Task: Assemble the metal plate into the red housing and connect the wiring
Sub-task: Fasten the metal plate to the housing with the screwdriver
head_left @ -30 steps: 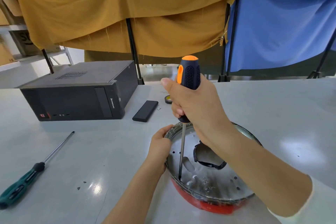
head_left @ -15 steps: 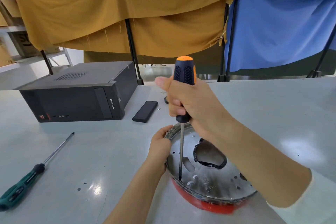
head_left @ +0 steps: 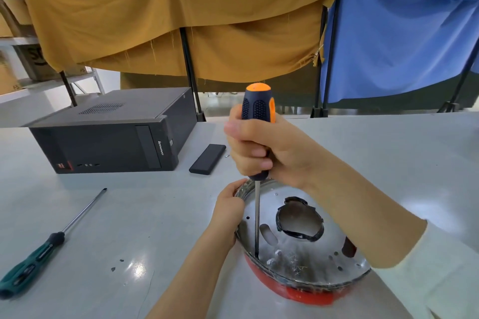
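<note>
A round shiny metal plate (head_left: 318, 248) with a large central hole lies inside the red housing (head_left: 298, 292) near the table's front. My right hand (head_left: 261, 147) grips the black and orange handle of a screwdriver (head_left: 256, 106) held upright, its tip down on the plate near the left front edge. My left hand (head_left: 228, 210) holds the housing's left rim, fingers curled over it. No wiring is visible.
A green-handled screwdriver (head_left: 39, 251) lies at the left on the grey table (head_left: 129, 215). A black computer case (head_left: 111, 137) and a small black bar (head_left: 207, 155) sit further back. Small bits lie on the table (head_left: 116, 265). Yellow and blue cloths hang behind.
My right hand has turned the screwdriver handle slightly; the orange stripe now faces right. The tip stays at the same spot. My left hand has not moved.
</note>
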The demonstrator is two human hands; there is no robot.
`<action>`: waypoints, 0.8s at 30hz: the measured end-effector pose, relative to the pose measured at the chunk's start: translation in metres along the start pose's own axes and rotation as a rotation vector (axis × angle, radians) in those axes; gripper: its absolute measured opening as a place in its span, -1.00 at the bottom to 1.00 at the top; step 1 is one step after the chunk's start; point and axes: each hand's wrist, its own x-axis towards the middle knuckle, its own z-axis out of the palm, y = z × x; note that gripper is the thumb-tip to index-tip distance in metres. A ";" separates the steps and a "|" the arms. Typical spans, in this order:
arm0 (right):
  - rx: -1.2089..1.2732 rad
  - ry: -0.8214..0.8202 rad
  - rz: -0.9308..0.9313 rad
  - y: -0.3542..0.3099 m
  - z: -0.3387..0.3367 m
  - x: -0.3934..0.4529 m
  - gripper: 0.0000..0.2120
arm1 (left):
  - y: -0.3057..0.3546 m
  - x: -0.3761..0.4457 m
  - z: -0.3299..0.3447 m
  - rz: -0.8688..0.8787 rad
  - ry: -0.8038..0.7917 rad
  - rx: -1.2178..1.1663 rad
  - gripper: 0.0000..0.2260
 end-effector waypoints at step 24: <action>-0.207 0.666 -0.230 0.018 0.028 0.000 -0.80 | 0.000 -0.005 0.000 -0.009 0.062 -0.047 -0.65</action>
